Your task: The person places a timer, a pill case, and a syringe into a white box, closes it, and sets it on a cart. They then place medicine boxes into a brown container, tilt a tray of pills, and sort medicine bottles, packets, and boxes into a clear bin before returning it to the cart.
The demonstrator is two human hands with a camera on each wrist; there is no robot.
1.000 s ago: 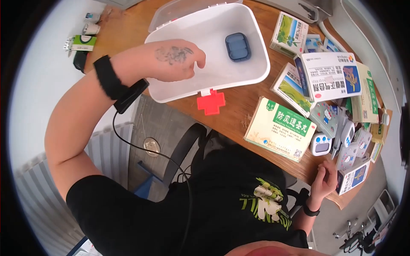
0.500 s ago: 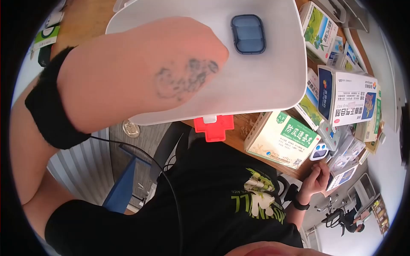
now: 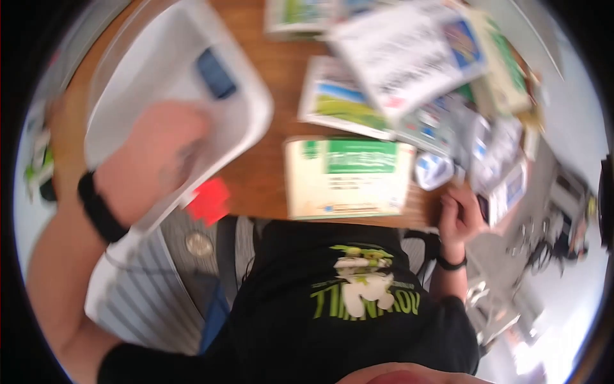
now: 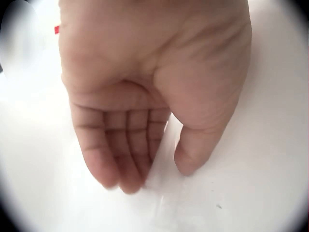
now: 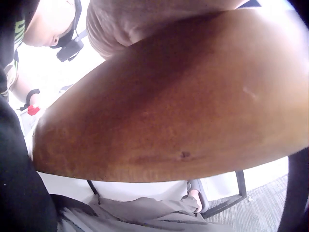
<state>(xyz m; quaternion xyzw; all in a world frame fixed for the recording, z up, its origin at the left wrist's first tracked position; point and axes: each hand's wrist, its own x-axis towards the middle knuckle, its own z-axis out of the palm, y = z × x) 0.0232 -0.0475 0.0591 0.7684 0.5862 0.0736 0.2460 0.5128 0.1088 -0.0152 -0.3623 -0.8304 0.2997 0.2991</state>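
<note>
A white box point(image 3: 257, 102) stands at the left of the head view, with a small blue case point(image 3: 216, 73) inside it. My left hand point(image 3: 157, 150) reaches into the box, nearer its front wall, apart from the case. Seen close up, the left hand point(image 4: 154, 96) has its fingers bent a little and its thumb apart from them; a faint clear streak shows between, and I cannot tell what it is. My right hand point(image 3: 459, 214) rests at the table edge beside a small white device point(image 3: 434, 170), fingers loosely curled; in the right wrist view the table hides its fingers.
A cream and green medicine box point(image 3: 348, 185) lies near the front edge of the wooden table point(image 3: 256, 185). Behind it are a white box point(image 3: 400, 57) and several other packets. A red cross-shaped latch point(image 3: 209, 201) hangs at the white box's front.
The head view has turned, so the box and packets appear further left and the picture is blurred. My left hand looks smaller and lower over the box. The right hand stays at the table edge.
</note>
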